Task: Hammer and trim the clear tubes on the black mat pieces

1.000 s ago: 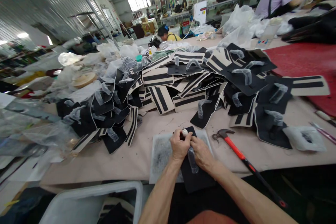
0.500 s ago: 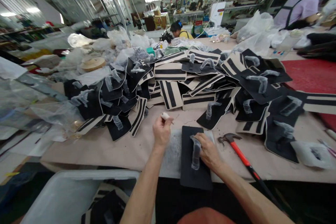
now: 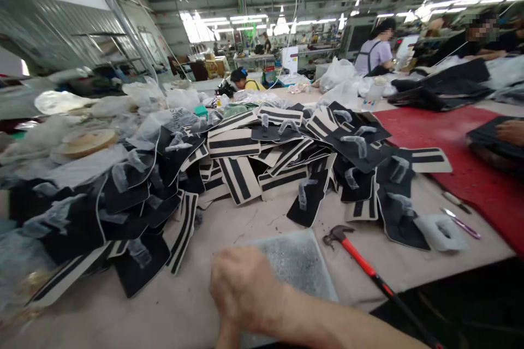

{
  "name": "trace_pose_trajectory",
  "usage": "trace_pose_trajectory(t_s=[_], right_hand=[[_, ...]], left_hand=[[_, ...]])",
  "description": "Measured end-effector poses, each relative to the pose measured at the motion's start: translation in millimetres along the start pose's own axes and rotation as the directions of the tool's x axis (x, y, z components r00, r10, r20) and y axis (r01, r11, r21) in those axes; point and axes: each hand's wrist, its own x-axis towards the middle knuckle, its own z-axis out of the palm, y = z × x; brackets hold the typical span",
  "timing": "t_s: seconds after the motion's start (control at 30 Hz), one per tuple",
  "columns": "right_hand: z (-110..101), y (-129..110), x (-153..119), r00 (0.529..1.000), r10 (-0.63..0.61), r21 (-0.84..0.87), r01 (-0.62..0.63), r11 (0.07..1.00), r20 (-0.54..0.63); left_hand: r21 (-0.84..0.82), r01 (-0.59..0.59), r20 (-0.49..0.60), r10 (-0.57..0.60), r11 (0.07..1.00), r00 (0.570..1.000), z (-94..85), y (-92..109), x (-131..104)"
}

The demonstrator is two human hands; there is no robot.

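Note:
My right hand [image 3: 257,289] is closed, with its back toward me, and blurred by motion. It lies against my left hand [image 3: 221,297], whose fingers are mostly hidden behind it. Whatever is between the two hands does not show. Both are over the near edge of a grey, speckled board [image 3: 301,262] on the table. Right of the board lies a claw hammer [image 3: 362,259] with a red and black handle. Beyond is a heap of black panels [image 3: 313,191] with plastic-wrapped handles, among cream backs with black stripes [image 3: 239,180].
A cutter with a pink handle [image 3: 462,223] and a white wrapped roll [image 3: 442,232] lie at the right. Past them is a red sheet [image 3: 434,125]. Plastic bags [image 3: 143,95] and a tape roll [image 3: 88,142] pile up at the left. Co-workers [image 3: 374,49] sit farther back.
My right hand has left the black panel's wrapped handle and moved left onto my left hand. That panel no longer shows on the board. The camera has turned right.

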Motion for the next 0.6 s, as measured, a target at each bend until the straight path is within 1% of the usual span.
trace_pose_trajectory(t_s=[0.03, 0.07, 0.1, 0.13, 0.17, 0.2, 0.23, 0.27, 0.33, 0.43, 0.5, 0.53, 0.57, 0.6], right_hand=[[-17, 18, -2, 0.993, 0.081, -0.041, -0.085, 0.996, -0.083], [-36, 39, -3, 0.971, 0.164, -0.073, -0.179, 0.981, -0.173], [-56, 61, -4, 0.906, 0.289, -0.132, -0.342, 0.930, -0.310], [-74, 83, -5, 0.821, 0.390, -0.154, -0.487, 0.860, -0.418], [-89, 103, -6, 0.747, 0.468, -0.137, -0.586, 0.799, -0.472], [-101, 120, -7, 0.713, 0.507, -0.123, -0.629, 0.767, -0.484], [-109, 134, -8, 0.693, 0.541, -0.106, -0.656, 0.747, -0.476], [-114, 144, -9, 0.692, 0.563, -0.090, -0.663, 0.743, -0.452], [-116, 157, -8, 0.706, 0.587, -0.059, -0.657, 0.751, -0.396], [-116, 160, -1, 0.710, 0.613, 0.004, -0.653, 0.758, -0.346], [-116, 151, 2, 0.705, 0.627, 0.054, -0.649, 0.759, -0.332], [-115, 143, 1, 0.706, 0.630, 0.076, -0.644, 0.761, -0.324], [-113, 131, -3, 0.717, 0.624, 0.109, -0.625, 0.773, -0.312], [-110, 118, -9, 0.736, 0.608, 0.160, -0.590, 0.792, -0.296]], left_hand=[[0.023, 0.034, -0.020, -0.033, 0.999, 0.999, -1.1, -4, 0], [0.046, 0.078, -0.037, -0.076, 0.996, 0.996, -1.8, -8, -1], [0.068, 0.124, -0.050, -0.121, 0.990, 0.991, -1.9, -12, -2], [0.085, 0.164, -0.056, -0.160, 0.983, 0.986, -1.5, -16, -3], [0.098, 0.197, -0.057, -0.192, 0.976, 0.980, -0.5, -18, -3], [0.104, 0.218, -0.056, -0.213, 0.970, 0.975, 0.7, -20, -4], [0.103, 0.224, -0.054, -0.219, 0.969, 0.974, 2.0, -20, -4], [0.099, 0.222, -0.054, -0.218, 0.970, 0.975, 3.2, -20, -4], [0.082, 0.206, -0.057, -0.202, 0.975, 0.978, 5.0, -18, -4], [0.037, 0.182, -0.055, -0.180, 0.983, 0.982, 6.9, -15, -6], [-0.003, 0.184, -0.038, -0.184, 0.983, 0.982, 8.1, -15, -9], [-0.012, 0.188, -0.034, -0.188, 0.982, 0.982, 8.6, -16, -10], [-0.021, 0.191, -0.030, -0.191, 0.981, 0.981, 9.1, -17, -11], [-0.028, 0.191, -0.030, -0.192, 0.981, 0.981, 9.5, -17, -12]])
